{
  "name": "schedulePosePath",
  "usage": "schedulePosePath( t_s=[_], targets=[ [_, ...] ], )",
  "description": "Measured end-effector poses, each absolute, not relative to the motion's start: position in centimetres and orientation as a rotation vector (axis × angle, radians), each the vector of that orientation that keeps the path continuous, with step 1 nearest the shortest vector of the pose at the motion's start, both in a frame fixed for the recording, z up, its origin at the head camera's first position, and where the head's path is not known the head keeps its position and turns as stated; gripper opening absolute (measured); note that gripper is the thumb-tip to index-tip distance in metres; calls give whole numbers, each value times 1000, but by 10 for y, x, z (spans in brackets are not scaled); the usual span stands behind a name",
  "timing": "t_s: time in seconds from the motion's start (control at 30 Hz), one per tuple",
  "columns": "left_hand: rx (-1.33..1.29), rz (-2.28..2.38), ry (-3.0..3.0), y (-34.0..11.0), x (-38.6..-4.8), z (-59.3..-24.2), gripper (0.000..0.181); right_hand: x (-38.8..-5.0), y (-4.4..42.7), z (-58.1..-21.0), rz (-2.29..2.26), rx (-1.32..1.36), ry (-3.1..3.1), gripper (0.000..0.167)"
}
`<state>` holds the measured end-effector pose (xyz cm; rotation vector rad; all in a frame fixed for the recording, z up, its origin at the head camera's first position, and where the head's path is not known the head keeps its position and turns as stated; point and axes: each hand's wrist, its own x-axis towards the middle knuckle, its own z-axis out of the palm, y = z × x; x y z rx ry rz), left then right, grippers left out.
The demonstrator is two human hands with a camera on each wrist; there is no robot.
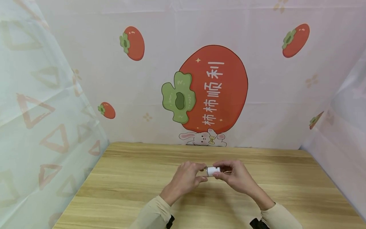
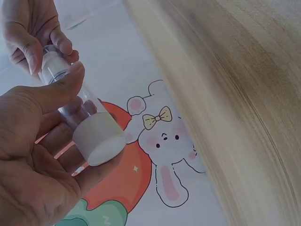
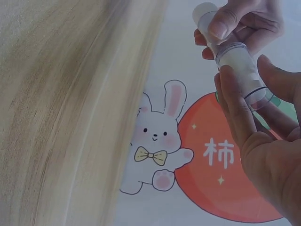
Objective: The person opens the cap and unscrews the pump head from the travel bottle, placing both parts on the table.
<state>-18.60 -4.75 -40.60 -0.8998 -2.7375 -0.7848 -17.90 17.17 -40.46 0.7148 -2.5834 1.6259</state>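
Note:
A small clear cylindrical bottle [image 1: 213,171] with a white label is held sideways between both hands above the wooden table [image 1: 128,178]. My left hand [image 1: 185,178] grips its transparent end, which carries a white cap [image 2: 99,139] in the left wrist view; the thumb lies over the clear tube and the fingers curl beneath. My right hand [image 1: 238,176] pinches the labelled part [image 3: 237,68] between thumb and fingers. In the right wrist view, a clear rim shows at the bottle's near end. The two hands are close together but apart.
Behind the table rises a pale cloth backdrop [image 1: 148,79] printed with red persimmons and a white rabbit. Similar cloth walls stand at the left [image 1: 37,127] and right [image 1: 343,143] of the table.

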Motion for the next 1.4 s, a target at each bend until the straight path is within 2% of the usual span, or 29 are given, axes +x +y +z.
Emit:
schedulePosePath(
  t_s=[0.83,1.4],
  targets=[
    [-888,-704,-2777,-45,-183,-403,23,-173,166,-399,1443,644,-2642,21],
    [-885,-832,-2819,-57,-187,-407,25,-174,180,-397,1556,728,-2589,23]
  ],
)
